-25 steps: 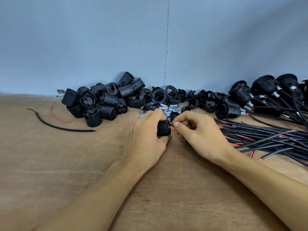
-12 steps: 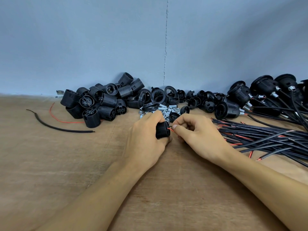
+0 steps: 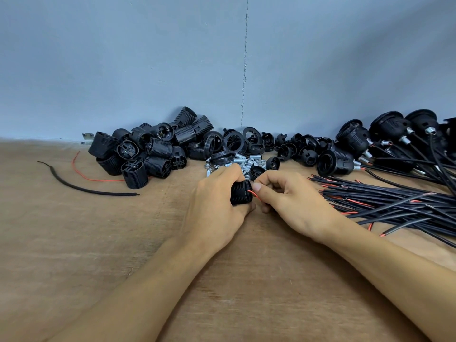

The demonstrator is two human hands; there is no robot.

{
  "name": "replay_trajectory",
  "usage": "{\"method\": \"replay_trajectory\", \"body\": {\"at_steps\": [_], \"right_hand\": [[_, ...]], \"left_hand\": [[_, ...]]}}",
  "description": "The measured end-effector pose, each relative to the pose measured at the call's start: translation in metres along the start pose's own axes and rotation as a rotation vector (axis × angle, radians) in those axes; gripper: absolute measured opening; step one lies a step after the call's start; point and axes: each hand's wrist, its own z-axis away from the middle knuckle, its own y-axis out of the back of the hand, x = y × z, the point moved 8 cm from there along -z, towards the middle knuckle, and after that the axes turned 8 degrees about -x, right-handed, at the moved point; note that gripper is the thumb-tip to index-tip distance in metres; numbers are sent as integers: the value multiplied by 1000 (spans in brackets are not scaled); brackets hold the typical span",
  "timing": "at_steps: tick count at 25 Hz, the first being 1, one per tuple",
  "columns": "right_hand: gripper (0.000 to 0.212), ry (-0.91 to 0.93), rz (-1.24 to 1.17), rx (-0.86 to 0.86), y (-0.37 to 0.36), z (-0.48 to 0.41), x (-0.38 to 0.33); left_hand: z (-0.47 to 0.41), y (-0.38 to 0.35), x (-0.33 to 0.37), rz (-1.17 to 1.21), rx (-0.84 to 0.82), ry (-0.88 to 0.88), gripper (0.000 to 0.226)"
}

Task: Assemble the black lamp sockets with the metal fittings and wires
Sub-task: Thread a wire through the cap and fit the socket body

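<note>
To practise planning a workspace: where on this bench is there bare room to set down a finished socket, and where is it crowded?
Bare bench lies front left, between the loose black wire and the left forearm, and again between that and the right forearm. Crowded: the socket pile, fittings and rings along the wall, and the wire bundle on the right.

1. The surface (image 3: 74,243) ran back to the wall (image 3: 123,58), and every part lay on it.
2. A heap of socket bodies (image 3: 158,148) lay at the back left, with loose wire pieces (image 3: 74,186) to its left and before it.
3. Threaded rings (image 3: 233,141) lay right of the heap, against the wall.
4. Metal fittings (image 3: 243,162) lay before the rings, just behind the hands.
5. Assembled sockets (image 3: 392,130) were piled at the back right, with the wire bundle (image 3: 394,206) before them.
6. At centre, the left hand (image 3: 217,208) gripped a socket (image 3: 240,193). Just right of it, the right hand (image 3: 293,203) pinched a wire (image 3: 253,193) at the socket's right end.
</note>
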Motion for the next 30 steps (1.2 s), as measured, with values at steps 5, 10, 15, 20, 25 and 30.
{"method": "replay_trajectory", "body": {"at_steps": [5, 10, 15, 20, 25, 30], "right_hand": [[29, -9, 23, -10, -2, 0, 1], [30, -19, -22, -12, -1, 0, 2], [29, -47, -58, 6, 2, 1, 5], [28, -51, -46, 9, 5, 1, 6], [31, -39, -34, -5, 2, 1, 5], [32, -26, 4, -2, 0, 2, 2]], "left_hand": [[1, -1, 7, -40, -1, -55, 38], [3, 2, 12, -79, -8, -111, 39], [2, 1, 11, -78, 0, -105, 39], [0, 2, 9, -55, 2, -101, 34], [0, 1, 9, -63, -8, -96, 34], [-1, 0, 10, -68, -35, -102, 35]]}}
